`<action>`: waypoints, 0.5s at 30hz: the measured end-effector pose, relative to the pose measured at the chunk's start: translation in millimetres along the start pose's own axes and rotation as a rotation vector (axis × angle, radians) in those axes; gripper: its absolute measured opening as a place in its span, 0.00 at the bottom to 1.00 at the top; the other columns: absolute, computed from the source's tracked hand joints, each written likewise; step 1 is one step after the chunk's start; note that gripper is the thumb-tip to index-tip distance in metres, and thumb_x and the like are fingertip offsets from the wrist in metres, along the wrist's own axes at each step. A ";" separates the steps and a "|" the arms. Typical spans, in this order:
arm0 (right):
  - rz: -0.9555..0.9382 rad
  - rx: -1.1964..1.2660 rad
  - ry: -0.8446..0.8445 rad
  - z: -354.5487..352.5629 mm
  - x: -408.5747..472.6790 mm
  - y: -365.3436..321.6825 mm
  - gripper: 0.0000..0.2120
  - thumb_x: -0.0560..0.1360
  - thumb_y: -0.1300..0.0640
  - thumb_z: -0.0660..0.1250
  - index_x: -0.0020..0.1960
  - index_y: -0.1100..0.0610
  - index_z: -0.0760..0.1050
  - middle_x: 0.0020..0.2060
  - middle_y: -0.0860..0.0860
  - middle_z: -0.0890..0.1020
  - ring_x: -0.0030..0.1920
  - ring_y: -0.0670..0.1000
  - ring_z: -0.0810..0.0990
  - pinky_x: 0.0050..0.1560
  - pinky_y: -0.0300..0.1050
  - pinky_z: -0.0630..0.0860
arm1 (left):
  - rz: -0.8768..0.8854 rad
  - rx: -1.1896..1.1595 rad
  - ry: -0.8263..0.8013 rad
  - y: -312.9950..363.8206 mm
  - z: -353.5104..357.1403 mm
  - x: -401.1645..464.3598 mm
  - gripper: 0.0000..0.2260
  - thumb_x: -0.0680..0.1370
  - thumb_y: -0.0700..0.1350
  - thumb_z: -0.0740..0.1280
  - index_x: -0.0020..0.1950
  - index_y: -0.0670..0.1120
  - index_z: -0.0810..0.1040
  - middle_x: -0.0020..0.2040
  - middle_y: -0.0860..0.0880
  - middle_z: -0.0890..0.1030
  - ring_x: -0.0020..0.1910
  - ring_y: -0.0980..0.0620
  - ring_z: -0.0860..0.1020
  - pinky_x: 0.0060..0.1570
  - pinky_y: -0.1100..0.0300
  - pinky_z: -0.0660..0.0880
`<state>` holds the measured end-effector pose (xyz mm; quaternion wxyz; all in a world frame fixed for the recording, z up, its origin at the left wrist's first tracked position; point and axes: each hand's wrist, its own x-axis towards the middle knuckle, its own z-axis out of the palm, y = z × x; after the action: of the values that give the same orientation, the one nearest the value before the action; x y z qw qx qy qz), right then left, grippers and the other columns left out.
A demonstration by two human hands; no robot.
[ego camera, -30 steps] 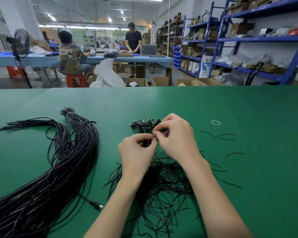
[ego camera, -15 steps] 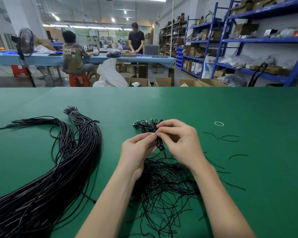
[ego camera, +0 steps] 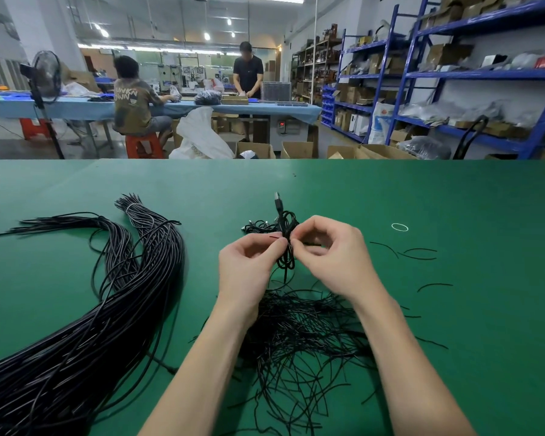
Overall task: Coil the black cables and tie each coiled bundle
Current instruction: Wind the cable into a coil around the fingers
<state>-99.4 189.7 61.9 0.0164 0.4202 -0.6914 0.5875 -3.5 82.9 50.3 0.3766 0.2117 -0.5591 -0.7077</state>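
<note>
Both hands met over the middle of the green table [ego camera: 453, 190]. The left hand [ego camera: 249, 265] and the right hand [ego camera: 331, 256] had their fingers curled in, each pinching the waist of one small coiled cable [ego camera: 285, 243], held upright just above the surface with its USB plug [ego camera: 278, 198] sticking up at the top. A thin black tie seemed to cross the waist between the fingertips, though it was too fine to follow. The step looked like the tie-off. To do it well: keep the loops pressed flat together at the waist, twist the tie ends snug close against the bundle, and not let go of the coil until the twist holds, or the loops would spring apart. A small heap of finished coils [ego camera: 258, 226] lay just behind the hands. Directly below the wrists sat a loose tangle of tie wires [ego camera: 299, 338], with stray ties [ego camera: 416, 253] scattered to the right and a small white ring [ego camera: 400, 227] beyond them. A thick sheaf of uncoiled black cables [ego camera: 85, 325] swept across the left of the table, so much work remained. Behind: a blue-topped bench [ego camera: 76, 105] with a seated person [ego camera: 136, 102] and a standing person [ego camera: 248, 73], a pedestal fan [ego camera: 46, 73], cardboard boxes [ego camera: 296, 149], blue shelving [ego camera: 472, 73] at right.
</note>
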 end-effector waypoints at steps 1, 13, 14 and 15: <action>-0.037 -0.025 0.005 -0.6 0.7 -2.3 0.09 0.73 0.65 0.74 0.40 0.52 0.82 0.37 0.44 0.86 0.40 0.41 0.85 0.43 0.33 0.81 | 0.036 0.022 -0.007 1.4 -0.2 0.4 0.03 0.73 0.36 0.75 0.41 0.42 0.84 0.44 0.51 0.87 0.42 0.58 0.83 0.45 0.67 0.78; -0.133 -0.208 0.053 -1.4 4.3 -13.6 0.06 0.71 0.60 0.79 0.45 0.51 0.88 0.39 0.42 0.87 0.41 0.40 0.85 0.45 0.34 0.81 | 0.143 0.079 -0.037 4.5 -3.6 0.0 0.02 0.76 0.38 0.73 0.44 0.43 0.84 0.45 0.50 0.87 0.45 0.57 0.84 0.50 0.62 0.78; -0.134 -0.220 0.063 -0.5 4.0 -12.5 0.05 0.71 0.60 0.79 0.45 0.51 0.88 0.39 0.42 0.87 0.41 0.40 0.85 0.45 0.33 0.80 | 0.139 0.081 -0.043 4.5 -3.0 -0.4 0.03 0.76 0.38 0.73 0.44 0.43 0.85 0.45 0.50 0.87 0.46 0.57 0.84 0.52 0.61 0.79; -0.138 -0.229 0.073 0.1 3.6 -11.3 0.05 0.72 0.61 0.78 0.45 0.52 0.88 0.39 0.42 0.87 0.41 0.40 0.85 0.44 0.32 0.80 | 0.132 0.083 -0.054 4.7 -2.2 -1.0 0.03 0.77 0.38 0.72 0.44 0.44 0.85 0.45 0.50 0.87 0.47 0.56 0.84 0.54 0.60 0.79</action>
<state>-94.9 188.1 72.7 0.1298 0.4403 -0.7224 0.5171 0.1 81.9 53.9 0.3982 0.1708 -0.6106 -0.6629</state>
